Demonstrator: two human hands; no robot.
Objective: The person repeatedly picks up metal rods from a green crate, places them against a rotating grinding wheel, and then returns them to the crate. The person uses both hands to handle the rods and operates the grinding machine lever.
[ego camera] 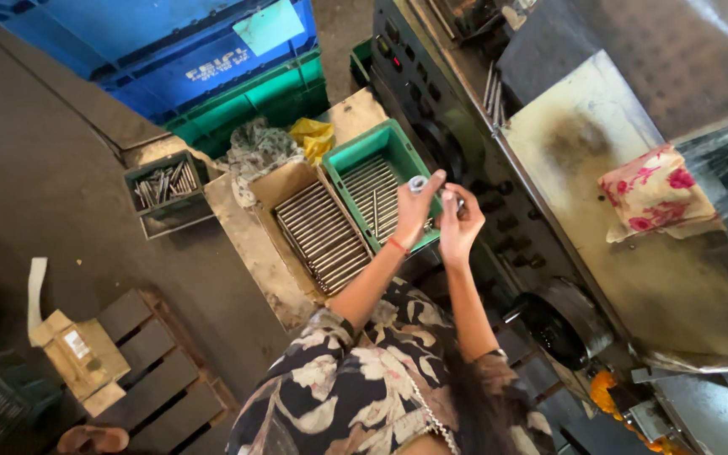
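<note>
Above the green tray (343, 162) of steel rods (378, 195), the person's left hand (415, 212) pinches a small silvery ring-shaped part (417, 183) at its fingertips, raised where it can be seen. The right hand (460, 224), close alongside, is curled around something too small to make out. A cardboard box (290, 187) of longer rods (322, 238) sits within reach beside the tray.

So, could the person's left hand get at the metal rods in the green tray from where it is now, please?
Probably yes. The left hand hovers right over the green tray, whose rods lie uncovered beneath it. It does pinch a small metal ring at its fingertips, so its grip is partly taken up.
</note>
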